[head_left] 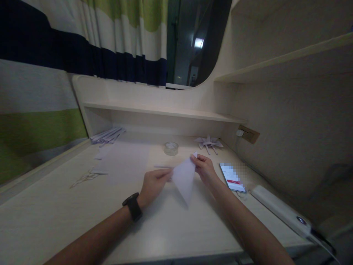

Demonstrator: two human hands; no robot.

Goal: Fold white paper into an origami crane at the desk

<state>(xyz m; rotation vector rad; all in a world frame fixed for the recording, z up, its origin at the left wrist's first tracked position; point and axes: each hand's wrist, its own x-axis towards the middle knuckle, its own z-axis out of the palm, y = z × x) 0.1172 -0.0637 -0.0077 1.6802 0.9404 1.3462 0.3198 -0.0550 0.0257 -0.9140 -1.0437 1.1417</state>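
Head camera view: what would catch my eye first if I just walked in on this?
First, the folded white paper triangle at the middle of the desk, pinched between the left hand and right hand. Next, the lit phone lying just right of the hands, and a finished folded paper figure behind it near the wall. Behind the desk hangs a bold striped curtain.

Both bare forearms reach forward and converge, the hands level with each other and a little apart. The left hand (153, 183), a dark watch on its wrist, is curled with fingers pinched toward the right. The right hand (204, 166) faces it, fingertips bunched and pinching at its upper inner side.
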